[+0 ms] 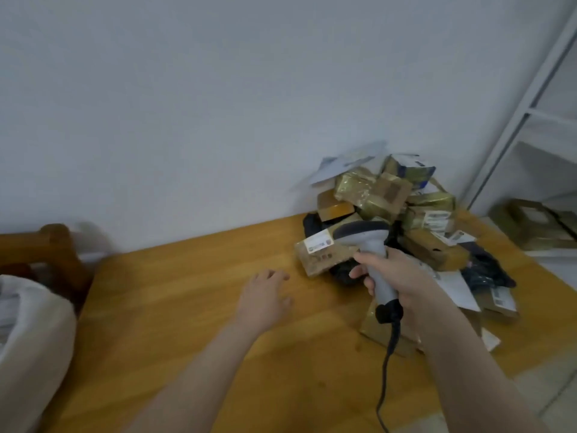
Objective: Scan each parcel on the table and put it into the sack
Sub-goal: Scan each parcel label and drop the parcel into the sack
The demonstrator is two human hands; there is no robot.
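The white sack (34, 335) sits at the near left edge, beside the wooden table (187, 301). The left hand (265, 295) is over the tabletop, fingers loosely spread, holding nothing. The right hand (406, 285) grips the handle of a grey scanner (362, 234), its head over a brown parcel (321, 256) at the front of the parcel pile (393, 195). The parcel's white label is too blurred to read.
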